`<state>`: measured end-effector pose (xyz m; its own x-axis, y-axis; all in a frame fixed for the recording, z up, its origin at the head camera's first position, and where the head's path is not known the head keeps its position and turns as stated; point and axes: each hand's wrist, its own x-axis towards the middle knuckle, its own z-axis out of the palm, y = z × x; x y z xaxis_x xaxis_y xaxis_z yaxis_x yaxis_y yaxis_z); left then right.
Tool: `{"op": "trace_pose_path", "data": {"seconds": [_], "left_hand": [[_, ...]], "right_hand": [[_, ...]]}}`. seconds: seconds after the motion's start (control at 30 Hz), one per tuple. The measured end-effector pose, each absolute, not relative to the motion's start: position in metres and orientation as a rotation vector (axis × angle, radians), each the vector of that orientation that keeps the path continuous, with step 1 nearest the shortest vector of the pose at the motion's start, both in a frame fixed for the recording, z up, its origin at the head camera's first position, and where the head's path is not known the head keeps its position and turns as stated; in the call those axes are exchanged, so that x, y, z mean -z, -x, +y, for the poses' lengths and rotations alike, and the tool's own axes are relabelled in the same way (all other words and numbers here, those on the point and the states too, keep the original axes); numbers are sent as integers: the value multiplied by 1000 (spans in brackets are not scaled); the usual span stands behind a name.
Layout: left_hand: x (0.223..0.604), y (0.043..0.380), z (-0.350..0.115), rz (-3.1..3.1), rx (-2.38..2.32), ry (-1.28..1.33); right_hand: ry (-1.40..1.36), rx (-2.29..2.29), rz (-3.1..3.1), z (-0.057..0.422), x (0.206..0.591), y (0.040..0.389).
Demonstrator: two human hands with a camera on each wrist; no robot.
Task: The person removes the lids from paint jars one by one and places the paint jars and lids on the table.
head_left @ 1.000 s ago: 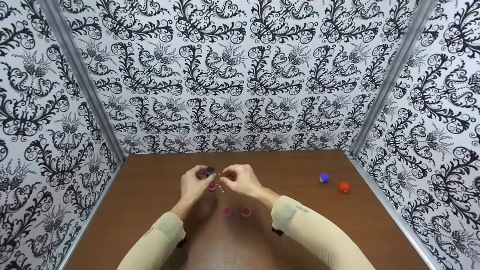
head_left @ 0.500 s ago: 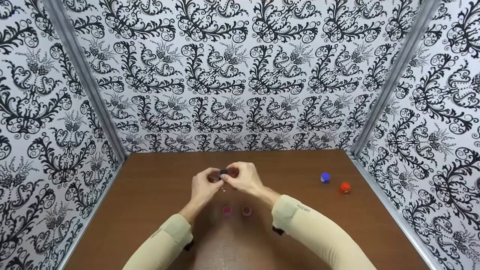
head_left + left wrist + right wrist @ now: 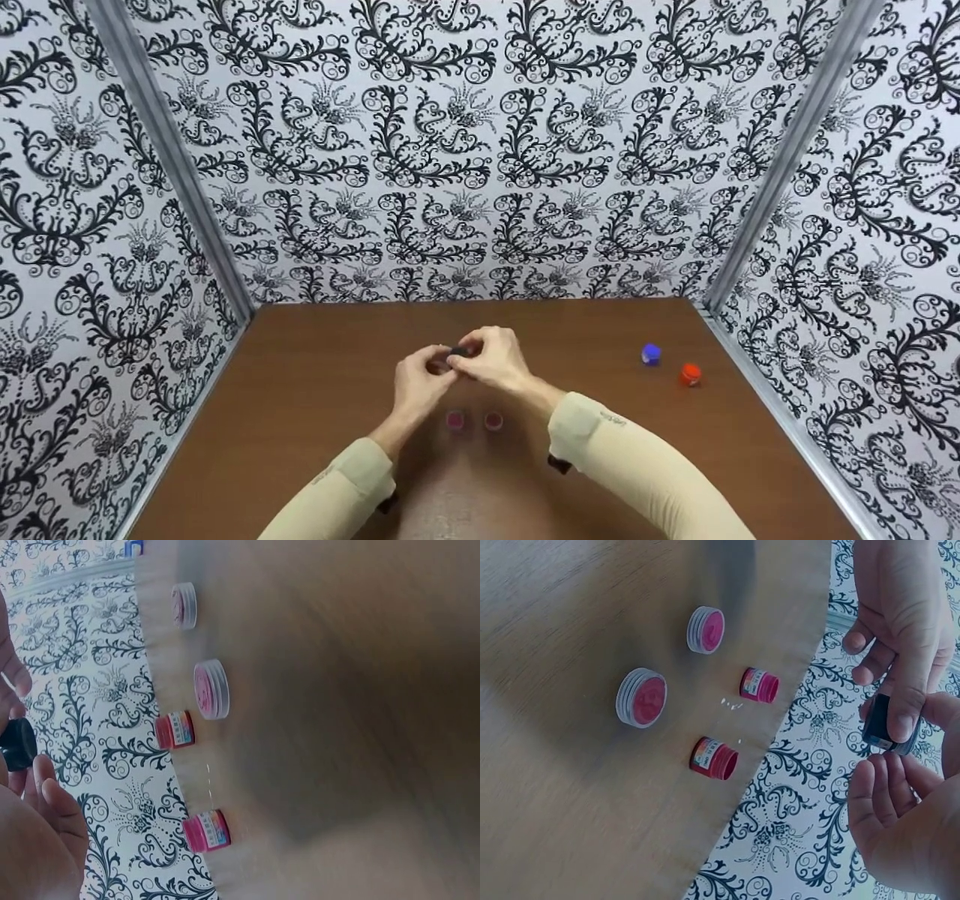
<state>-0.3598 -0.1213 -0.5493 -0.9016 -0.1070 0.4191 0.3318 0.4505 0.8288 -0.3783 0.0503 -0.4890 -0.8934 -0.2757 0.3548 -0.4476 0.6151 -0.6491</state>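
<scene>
From the head camera we look forward and down, farther off, over the fingers (image 3: 477, 334). Each wrist view brings us close and turned sideways, the fingers at the left view's left edge and the right view's right edge; both share the dark jar (image 3: 877, 720) between them.

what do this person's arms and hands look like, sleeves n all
The left sleeve and right sleeve are pale cream, each ending in a wide cuff. Small dark lettering sits near each cuff, too small to read. A dark piece shows under each. The left hand and right hand wear no gloves.
</scene>
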Motion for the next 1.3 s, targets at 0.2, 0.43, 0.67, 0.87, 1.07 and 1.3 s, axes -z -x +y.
{"op": "trace_pose_path", "data": {"seconds": [0.2, 0.43, 0.67, 0.87, 1.07, 1.3], "left_hand": [[553, 356, -117, -2290, 1395, 209], [556, 357, -112, -2207, 1311, 259], [555, 353, -110, -2161, 1314, 342], [555, 347, -109, -2193, 1357, 400], [556, 344, -112, -2215, 1382, 475], [555, 344, -114, -2215, 1487, 534]], "right_hand": [[-599, -1129, -2585, 53, 491, 376], [-687, -1076, -2512, 58, 492, 374], [-840, -988, -2451, 66, 497, 371], [-1018, -803, -2434, 71, 499, 367], [-1164, -744, -2454, 79, 496, 364], [-1286, -929, -2422, 89, 495, 364]]}}
